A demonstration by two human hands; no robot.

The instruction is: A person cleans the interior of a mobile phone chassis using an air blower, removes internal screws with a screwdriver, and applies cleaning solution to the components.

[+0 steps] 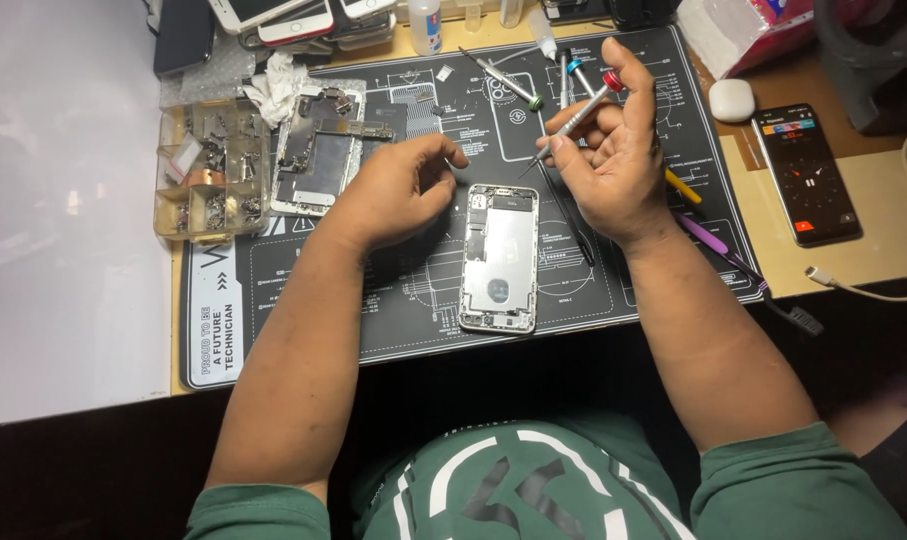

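A screwdriver (pixel 577 117) is gripped in the right hand (pixel 614 160), upper centre of frame. The left hand (pixel 399 190) is curled, fingertips pinched together, holding nothing that can be made out, just beside 1 opened phone (pixel 500 258) on the mat (pixel 304 290).

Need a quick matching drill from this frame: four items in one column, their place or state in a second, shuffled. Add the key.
Items
1. red-capped screwdriver
2. opened phone chassis
3. clear parts box
4. white earbud case

Place or state
A. at the mat's left edge, compartments full of small parts
B. flat on the mat between the two hands
C. on the wooden desk, right of the mat
D. held in the right hand, tip pointing down-left

Pairs: 1-D, 2-B, 3-A, 4-C

The left hand rests on the black work mat just left of the chassis.
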